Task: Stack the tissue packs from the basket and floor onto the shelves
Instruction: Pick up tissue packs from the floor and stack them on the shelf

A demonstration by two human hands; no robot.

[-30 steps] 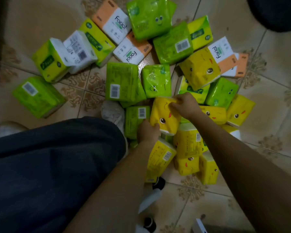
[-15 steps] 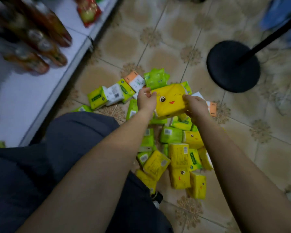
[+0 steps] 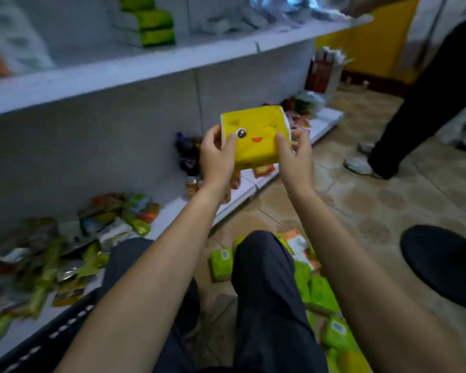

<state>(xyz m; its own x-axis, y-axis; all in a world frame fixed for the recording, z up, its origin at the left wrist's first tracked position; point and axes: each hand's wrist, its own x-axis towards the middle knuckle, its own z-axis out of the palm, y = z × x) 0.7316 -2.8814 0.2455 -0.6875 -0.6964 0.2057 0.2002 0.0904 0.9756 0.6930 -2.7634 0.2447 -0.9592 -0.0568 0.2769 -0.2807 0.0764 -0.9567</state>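
A yellow tissue pack (image 3: 256, 137) with a winking cartoon face is held up in front of the white shelves. My left hand (image 3: 217, 157) grips its left side, thumb across the front. My right hand (image 3: 295, 157) grips its right side the same way. Green tissue packs (image 3: 151, 25) are stacked on the upper shelf (image 3: 145, 68). More green and orange packs (image 3: 318, 289) lie on the tiled floor by my right knee, partly hidden by my legs.
The bottom shelf (image 3: 253, 184) holds snack packets (image 3: 65, 251) and dark bottles (image 3: 187, 154). A dark basket rim (image 3: 38, 345) sits at lower left. Another person's legs (image 3: 404, 125) stand at right, and a black round stand base (image 3: 441, 262) lies on the floor.
Both hands have lifted the yellow pack from the floor pile up to shelf height. The view has swung from the floor to the shelves.
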